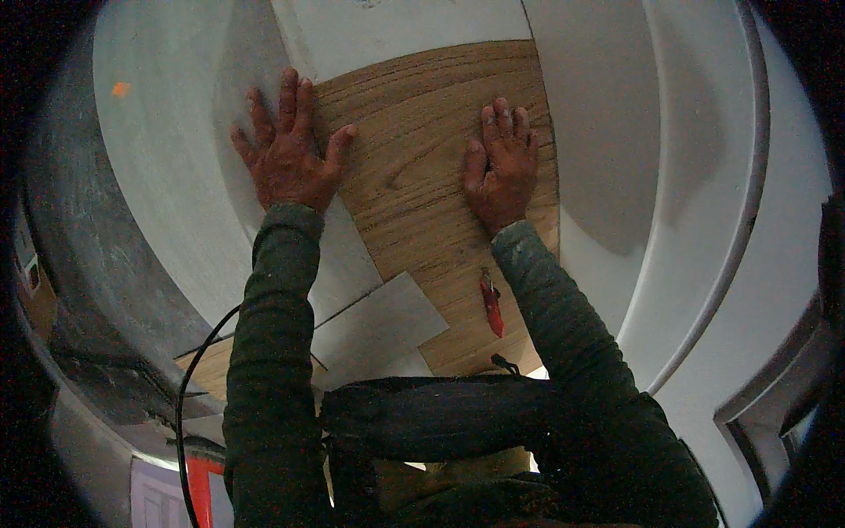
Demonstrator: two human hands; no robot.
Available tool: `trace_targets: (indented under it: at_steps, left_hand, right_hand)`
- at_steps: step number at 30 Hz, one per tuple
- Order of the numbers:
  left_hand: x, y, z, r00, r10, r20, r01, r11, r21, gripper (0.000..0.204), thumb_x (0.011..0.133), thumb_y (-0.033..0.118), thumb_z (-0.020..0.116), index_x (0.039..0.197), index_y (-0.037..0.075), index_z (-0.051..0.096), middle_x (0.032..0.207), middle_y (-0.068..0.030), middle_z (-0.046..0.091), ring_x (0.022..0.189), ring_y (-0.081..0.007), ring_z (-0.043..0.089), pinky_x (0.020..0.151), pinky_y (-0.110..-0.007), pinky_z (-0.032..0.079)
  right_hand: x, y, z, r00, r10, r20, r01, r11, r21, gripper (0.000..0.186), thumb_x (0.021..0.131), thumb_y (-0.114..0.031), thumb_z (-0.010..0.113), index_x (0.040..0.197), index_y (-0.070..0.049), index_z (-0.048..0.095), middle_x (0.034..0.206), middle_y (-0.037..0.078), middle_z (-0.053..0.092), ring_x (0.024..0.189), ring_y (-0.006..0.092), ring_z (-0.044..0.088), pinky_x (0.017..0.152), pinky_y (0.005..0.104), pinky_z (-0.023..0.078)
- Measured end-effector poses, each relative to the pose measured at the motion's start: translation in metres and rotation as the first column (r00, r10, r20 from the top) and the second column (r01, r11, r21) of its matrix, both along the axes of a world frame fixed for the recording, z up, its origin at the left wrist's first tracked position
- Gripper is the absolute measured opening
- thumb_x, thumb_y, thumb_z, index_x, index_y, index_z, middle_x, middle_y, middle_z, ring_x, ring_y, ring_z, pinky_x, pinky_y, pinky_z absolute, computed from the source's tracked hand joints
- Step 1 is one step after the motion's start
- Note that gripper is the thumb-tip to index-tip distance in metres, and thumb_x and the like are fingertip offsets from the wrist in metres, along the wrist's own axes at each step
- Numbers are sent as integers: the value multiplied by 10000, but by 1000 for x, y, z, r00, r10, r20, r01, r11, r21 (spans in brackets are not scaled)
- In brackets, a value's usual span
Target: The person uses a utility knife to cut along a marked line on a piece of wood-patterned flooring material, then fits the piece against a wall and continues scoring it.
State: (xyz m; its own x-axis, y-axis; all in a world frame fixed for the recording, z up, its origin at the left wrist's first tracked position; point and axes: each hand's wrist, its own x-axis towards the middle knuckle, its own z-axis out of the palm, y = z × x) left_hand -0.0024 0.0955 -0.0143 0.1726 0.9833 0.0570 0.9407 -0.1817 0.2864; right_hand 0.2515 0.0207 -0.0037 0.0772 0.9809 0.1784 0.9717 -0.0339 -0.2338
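My left hand (292,154) is open, fingers spread, pressed across the pale panel (158,176) and the left edge of a wood-grain board (396,176). My right hand (500,172) lies open and flat on that board, near its right edge. A red utility knife (491,304) rests on the board just left of my right forearm. An L-shaped pale grey piece (387,312) overlaps the lower left part of the board, between my forearms.
A white stepped wall or moulding (704,220) runs along the right. A dark grey strip (106,220) borders the left, with a small orange patch (121,89) on the pale panel. A black cable (185,387) hangs beside my left forearm. A dark pouch (440,414) sits at my waist.
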Motion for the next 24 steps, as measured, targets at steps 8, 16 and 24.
trace_targets:
  at_steps: [8,16,24]
  left_hand:
    - [-6,2,-4,998,10,55,-11,1000,14,729,839,566,567,1453,226,367,1537,48,302,1449,-308,164,1116,-638,70]
    - [-23,3,-21,910,80,407,-140,983,120,649,873,266,584,1451,88,347,1516,-102,335,1417,-346,254,1149,-524,127]
    - [-13,3,-3,960,42,277,-67,994,83,601,851,229,583,1416,115,410,1504,-89,357,1418,-363,234,1143,-561,104]
  right_hand:
    - [-5,1,-1,1000,9,-23,-10,1000,-13,461,893,-179,535,1343,-79,524,1438,124,451,1356,380,355,1104,525,236]
    - [-9,9,5,998,11,-64,-9,1000,29,431,870,-133,551,1293,-54,568,1383,140,507,1306,373,416,1092,478,289]
    - [-4,5,-9,996,-9,-89,13,998,54,390,899,-246,520,1255,-103,596,1396,102,499,1331,353,390,1108,520,245]
